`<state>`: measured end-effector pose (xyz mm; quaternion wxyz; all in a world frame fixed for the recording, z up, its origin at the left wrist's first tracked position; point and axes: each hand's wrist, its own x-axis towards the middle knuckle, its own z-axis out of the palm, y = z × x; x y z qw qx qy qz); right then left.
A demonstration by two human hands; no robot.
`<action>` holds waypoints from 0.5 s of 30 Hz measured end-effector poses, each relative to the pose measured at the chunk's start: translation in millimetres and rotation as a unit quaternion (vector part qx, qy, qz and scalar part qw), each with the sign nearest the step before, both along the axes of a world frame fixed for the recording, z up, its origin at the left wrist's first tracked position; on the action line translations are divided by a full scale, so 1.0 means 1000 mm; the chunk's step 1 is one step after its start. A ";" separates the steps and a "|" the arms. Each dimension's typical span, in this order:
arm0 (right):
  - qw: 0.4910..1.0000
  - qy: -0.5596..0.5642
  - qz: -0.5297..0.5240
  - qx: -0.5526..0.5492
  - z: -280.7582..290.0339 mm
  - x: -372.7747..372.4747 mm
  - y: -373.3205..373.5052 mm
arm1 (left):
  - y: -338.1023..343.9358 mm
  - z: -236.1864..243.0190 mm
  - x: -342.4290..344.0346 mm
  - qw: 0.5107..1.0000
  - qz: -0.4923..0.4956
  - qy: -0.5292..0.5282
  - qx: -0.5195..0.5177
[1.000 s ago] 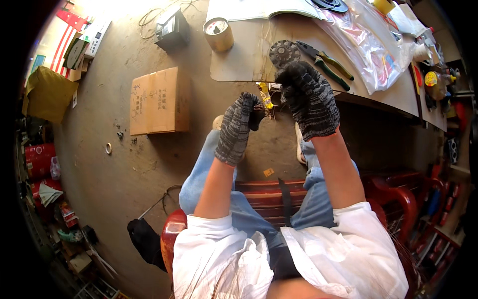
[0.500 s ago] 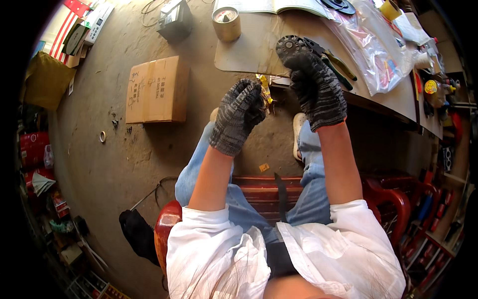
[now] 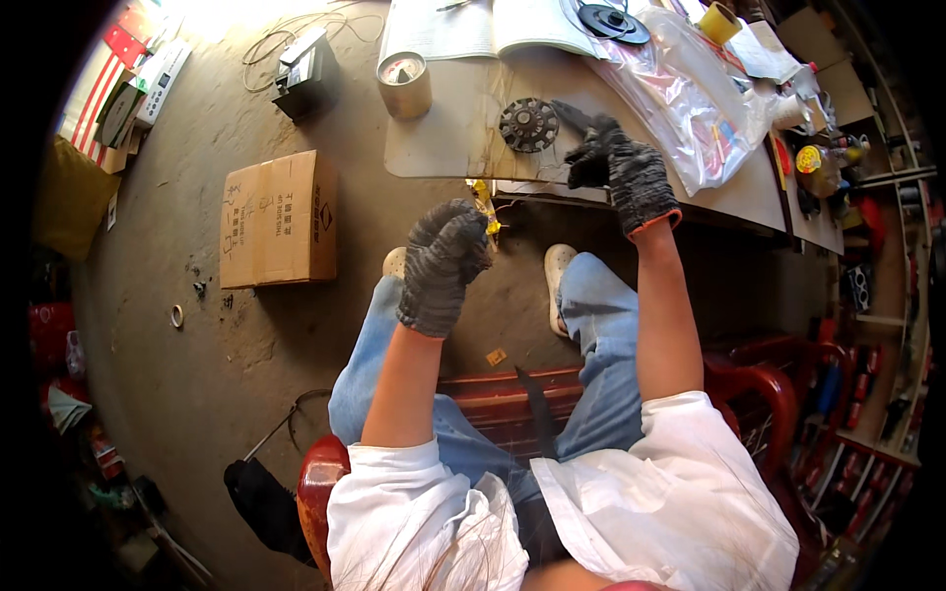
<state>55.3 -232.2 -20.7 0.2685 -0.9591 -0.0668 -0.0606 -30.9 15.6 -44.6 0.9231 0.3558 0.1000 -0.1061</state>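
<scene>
My left hand (image 3: pixel 441 266), in a dark grey knit glove, is closed below the table edge, beside a crumpled yellow piece (image 3: pixel 480 195) with thin wires; what is between its fingers is hidden. My right hand (image 3: pixel 629 172), gloved alike, is closed on pliers (image 3: pixel 574 116) over the table's front edge, the jaws pointing up-left. A round toothed metal disc (image 3: pixel 528 125) lies on the board (image 3: pixel 443 138) just left of the pliers.
On the table are an open book (image 3: pixel 443 30), a can (image 3: pixel 404 94), a black reel (image 3: pixel 613 25) and clear plastic bags (image 3: pixel 700 128). A cardboard box (image 3: pixel 276 222) and a black device (image 3: pixel 304 79) stand on the floor at left. A red wooden seat (image 3: pixel 483 394) is beneath me.
My right hand has moved up and right from beside the disc onto the pliers, which now point differently. My left hand stays closed. The whole view has shifted slightly.
</scene>
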 end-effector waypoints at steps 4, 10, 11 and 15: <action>0.986 -0.084 -0.108 -0.093 0.007 0.000 -0.034 | -0.001 0.006 0.004 0.998 0.040 -0.005 -0.042; 0.989 -0.018 -0.078 -0.127 0.002 0.007 -0.022 | 0.018 0.015 0.009 0.982 0.008 -0.039 -0.183; 0.988 0.010 -0.093 -0.120 -0.004 0.007 -0.022 | 0.022 0.018 0.009 0.979 0.000 -0.053 -0.199; 0.975 0.074 -0.129 -0.167 -0.020 0.011 -0.030 | 0.033 0.028 0.009 0.977 0.022 -0.061 -0.203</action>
